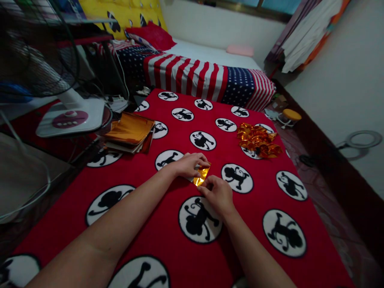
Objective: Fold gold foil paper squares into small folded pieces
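A small piece of shiny gold foil paper [201,176] lies on the red cloth between my two hands, with a pale edge showing at its left. My left hand [189,165] grips it from the left and far side, fingers bent over its upper part. At the near edge, my right hand [218,194] pinches a corner between thumb and forefinger. To the left rests a stack of larger gold foil sheets [132,128] with paler layers below. A heap of folded, crinkled gold foil pieces [258,140] sits at the far right.
The red cloth [246,244] with black monkey figures in white circles covers the surface before me. A fan on a white base [72,116] stands at the left. Behind is a bed with a striped and starred cover [192,78]. A yellow-topped stool [291,116] is by the right wall.
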`<act>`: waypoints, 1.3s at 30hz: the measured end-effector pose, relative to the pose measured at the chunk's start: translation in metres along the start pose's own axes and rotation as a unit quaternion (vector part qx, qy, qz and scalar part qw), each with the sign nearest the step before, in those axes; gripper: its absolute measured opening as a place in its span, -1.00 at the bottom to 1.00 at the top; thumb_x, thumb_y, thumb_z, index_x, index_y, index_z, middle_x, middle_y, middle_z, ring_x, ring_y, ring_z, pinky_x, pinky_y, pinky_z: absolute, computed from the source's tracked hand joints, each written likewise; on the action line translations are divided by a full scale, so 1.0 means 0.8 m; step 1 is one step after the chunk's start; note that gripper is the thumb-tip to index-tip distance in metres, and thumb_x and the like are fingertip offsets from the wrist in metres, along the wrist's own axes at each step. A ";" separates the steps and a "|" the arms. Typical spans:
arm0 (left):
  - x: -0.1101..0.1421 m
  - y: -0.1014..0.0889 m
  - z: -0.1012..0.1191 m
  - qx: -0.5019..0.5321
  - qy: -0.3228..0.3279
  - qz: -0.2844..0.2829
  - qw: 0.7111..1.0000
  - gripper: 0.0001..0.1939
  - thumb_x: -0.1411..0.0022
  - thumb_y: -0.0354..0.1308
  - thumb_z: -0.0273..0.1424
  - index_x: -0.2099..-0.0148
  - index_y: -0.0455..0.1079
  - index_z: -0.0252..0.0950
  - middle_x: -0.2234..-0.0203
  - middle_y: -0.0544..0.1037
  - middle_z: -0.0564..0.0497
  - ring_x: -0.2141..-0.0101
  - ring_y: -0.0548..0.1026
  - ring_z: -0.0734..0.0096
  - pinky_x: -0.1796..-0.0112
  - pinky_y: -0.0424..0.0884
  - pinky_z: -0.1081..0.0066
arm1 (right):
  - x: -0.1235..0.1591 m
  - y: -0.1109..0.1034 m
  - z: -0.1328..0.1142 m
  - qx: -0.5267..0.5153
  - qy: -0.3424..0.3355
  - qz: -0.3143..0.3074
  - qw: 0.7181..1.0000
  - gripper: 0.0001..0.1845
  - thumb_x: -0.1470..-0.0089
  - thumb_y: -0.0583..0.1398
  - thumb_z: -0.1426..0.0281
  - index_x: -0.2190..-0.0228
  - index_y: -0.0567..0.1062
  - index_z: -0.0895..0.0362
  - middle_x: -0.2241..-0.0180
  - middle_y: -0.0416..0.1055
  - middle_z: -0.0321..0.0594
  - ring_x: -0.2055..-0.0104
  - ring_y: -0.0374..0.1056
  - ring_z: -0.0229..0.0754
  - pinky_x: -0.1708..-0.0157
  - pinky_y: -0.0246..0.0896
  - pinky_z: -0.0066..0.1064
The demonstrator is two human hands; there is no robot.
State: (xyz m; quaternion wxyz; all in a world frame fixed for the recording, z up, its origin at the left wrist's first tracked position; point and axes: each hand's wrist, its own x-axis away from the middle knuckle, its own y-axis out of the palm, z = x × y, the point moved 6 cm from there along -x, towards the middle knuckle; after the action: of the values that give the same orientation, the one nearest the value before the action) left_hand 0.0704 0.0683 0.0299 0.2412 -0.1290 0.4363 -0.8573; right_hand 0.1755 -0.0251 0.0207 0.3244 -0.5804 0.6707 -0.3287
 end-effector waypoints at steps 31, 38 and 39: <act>0.067 0.018 0.040 -0.118 0.015 0.178 0.977 -0.82 -0.28 0.08 -0.35 0.24 0.51 -0.24 0.28 0.52 -0.04 0.19 0.39 0.30 0.10 0.22 0.25 | 0.027 0.002 -0.023 -0.022 -0.160 0.085 0.983 -0.80 -0.19 0.08 0.48 0.22 0.50 0.12 0.17 0.43 -0.10 0.11 0.30 -0.09 0.08 0.21 -0.22; 0.068 0.025 0.018 -0.022 -0.015 0.213 0.977 -0.88 -0.22 0.18 -0.38 0.26 0.55 -0.20 0.30 0.55 0.00 0.21 0.44 0.35 0.14 0.26 0.29 | -0.020 -0.004 -0.002 -0.022 -0.087 0.038 0.995 -0.94 -0.02 0.25 0.41 0.43 0.45 0.11 0.36 0.38 -0.25 0.35 0.31 -0.21 0.37 0.17 -0.42; 0.067 0.025 0.016 -0.009 -0.018 0.218 0.976 -0.90 -0.20 0.20 -0.39 0.28 0.55 -0.21 0.31 0.56 0.00 0.22 0.45 0.35 0.15 0.26 0.29 | -0.029 -0.005 0.004 -0.018 -0.071 0.033 0.997 -0.91 0.02 0.27 0.40 0.44 0.43 0.11 0.39 0.36 -0.28 0.40 0.29 -0.24 0.40 0.14 -0.44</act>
State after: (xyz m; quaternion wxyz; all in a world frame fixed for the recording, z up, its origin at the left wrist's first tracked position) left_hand 0.0361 0.0213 0.0221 0.4287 -0.0487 0.4569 -0.7779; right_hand 0.1829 -0.0027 0.0237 0.3718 -0.5851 0.6707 -0.2638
